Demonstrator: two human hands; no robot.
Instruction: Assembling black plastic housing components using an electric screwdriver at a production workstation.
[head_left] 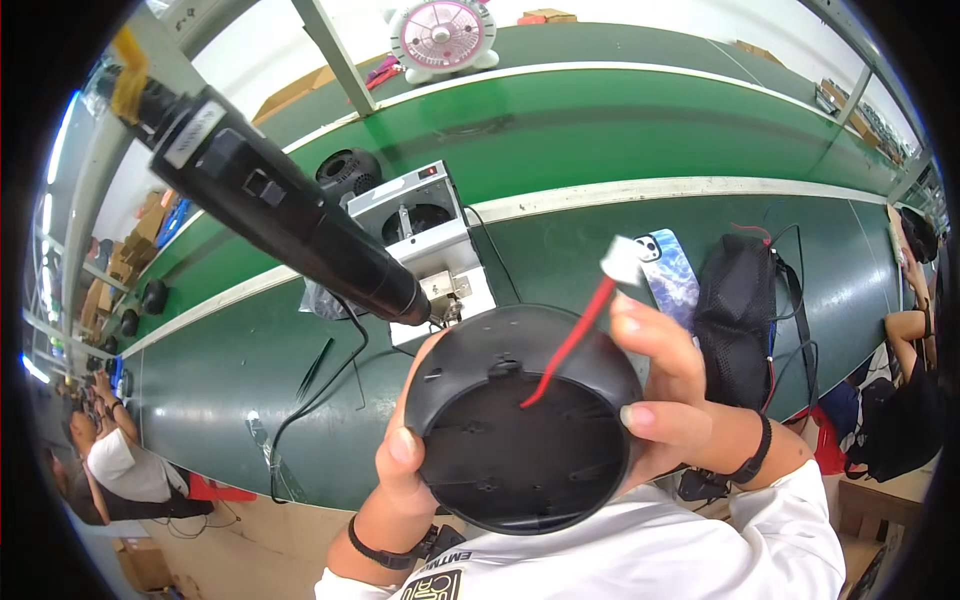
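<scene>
A round black plastic housing is held up before me, its oval recessed face turned toward me. My left hand is closed on its left edge, thumb in front and the other fingers hidden behind. My right hand grips the right edge, with the thumb on the rim and the index finger raised. A red wire rises from the housing's face to a white connector, just above that index fingertip. Beyond the housing's upper left, a black electric screwdriver hangs slanting, its tip at a white and grey screw feeder.
A marbled blue phone and a black mesh pouch with cords lie right on the green bench. Tweezers and a black cable lie left. A pink and white fan stands at the back. Other people sit at both sides.
</scene>
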